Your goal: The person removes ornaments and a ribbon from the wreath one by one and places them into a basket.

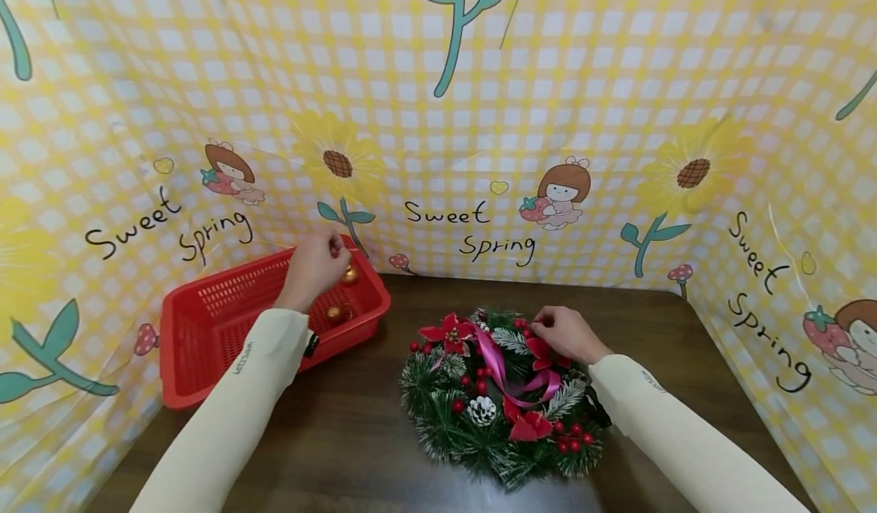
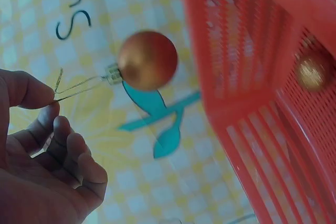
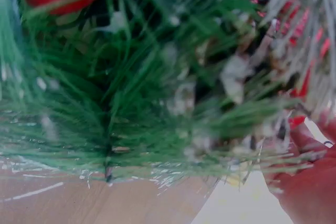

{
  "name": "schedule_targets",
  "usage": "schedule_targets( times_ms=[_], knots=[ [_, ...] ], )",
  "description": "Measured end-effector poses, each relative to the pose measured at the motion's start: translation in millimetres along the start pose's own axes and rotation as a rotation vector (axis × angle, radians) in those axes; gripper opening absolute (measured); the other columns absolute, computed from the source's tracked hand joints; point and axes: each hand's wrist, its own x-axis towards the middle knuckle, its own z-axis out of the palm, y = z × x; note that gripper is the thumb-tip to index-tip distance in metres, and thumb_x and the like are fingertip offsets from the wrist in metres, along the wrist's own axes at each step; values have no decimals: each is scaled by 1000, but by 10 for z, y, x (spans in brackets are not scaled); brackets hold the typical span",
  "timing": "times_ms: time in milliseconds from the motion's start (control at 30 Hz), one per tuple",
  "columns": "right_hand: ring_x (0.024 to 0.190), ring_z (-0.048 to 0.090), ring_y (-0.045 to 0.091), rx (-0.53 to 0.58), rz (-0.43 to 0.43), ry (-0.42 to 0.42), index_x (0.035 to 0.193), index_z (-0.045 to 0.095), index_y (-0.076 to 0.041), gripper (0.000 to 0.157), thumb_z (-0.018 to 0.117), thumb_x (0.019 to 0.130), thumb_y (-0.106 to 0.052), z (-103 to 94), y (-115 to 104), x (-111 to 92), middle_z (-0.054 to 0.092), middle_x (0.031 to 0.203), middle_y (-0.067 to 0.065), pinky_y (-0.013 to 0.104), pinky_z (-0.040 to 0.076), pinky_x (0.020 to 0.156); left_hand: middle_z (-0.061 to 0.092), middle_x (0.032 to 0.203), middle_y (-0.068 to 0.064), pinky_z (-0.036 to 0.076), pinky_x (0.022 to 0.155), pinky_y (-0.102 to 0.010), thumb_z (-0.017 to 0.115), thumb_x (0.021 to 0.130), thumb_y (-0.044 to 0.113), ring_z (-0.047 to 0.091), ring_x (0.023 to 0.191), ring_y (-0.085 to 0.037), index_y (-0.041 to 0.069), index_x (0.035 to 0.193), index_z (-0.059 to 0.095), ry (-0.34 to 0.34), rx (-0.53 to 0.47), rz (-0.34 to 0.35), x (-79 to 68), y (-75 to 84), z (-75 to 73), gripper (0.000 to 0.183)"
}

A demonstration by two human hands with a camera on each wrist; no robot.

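My left hand (image 1: 318,266) is raised over the right end of a red plastic basket (image 1: 274,258). Thumb and index finger pinch the thin gold string of a shiny gold Christmas bauble (image 2: 148,60), which hangs from its cap beside the basket wall in the left wrist view. A second gold bauble (image 2: 315,71) lies inside the basket. On the right, my right hand (image 1: 570,335) grips the far right side of a green Christmas wreath (image 1: 445,437), its fingertips by a red poinsettia flower. Needles hide much of this hand in the right wrist view.
The wreath bears a purple ribbon (image 1: 496,364), a frosted pine cone (image 1: 483,411) and several red berries. Both stand on a dark wooden table (image 1: 356,437). A yellow checked cloth (image 1: 603,109) rises behind and at both sides.
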Motion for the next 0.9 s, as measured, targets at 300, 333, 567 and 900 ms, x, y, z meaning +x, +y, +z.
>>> schedule_targets(
  times_ms=[300, 333, 567, 900],
  knots=[
    [75, 55, 17, -15, 0, 9, 99, 67, -8, 17, 60, 92, -22, -18, 23, -3, 63, 91, 3, 36, 46, 69, 50, 75, -9, 38, 57, -37, 54, 85, 12, 47, 64, -24, 6, 82, 53, -66, 83, 0, -261, -344, -201, 6],
    [75, 55, 17, -17, 0, 10, 99, 67, -8, 17, 61, 92, -22, -19, 19, -2, 63, 91, 3, 36, 46, 69, 50, 74, -9, 37, 58, -37, 53, 85, 11, 47, 63, -24, 6, 82, 53, -72, 95, 0, -283, -375, -217, 6],
    [75, 54, 17, -19, 5, 1, 99, 66, -8, 17, 61, 92, -22, -18, 38, 10, 62, 90, 3, 36, 46, 69, 50, 77, -10, 38, 60, -38, 53, 87, 12, 47, 65, -25, 6, 84, 53, -88, 124, -21, -365, -508, -287, 7],
    [74, 54, 18, -12, 3, -1, 99, 66, -8, 17, 61, 92, -22, 0, 19, 3, 62, 90, 4, 36, 45, 69, 49, 81, -11, 38, 62, -38, 53, 87, 13, 47, 69, -26, 6, 85, 54, -89, 128, -25, -379, -487, -268, 8]
  ],
)
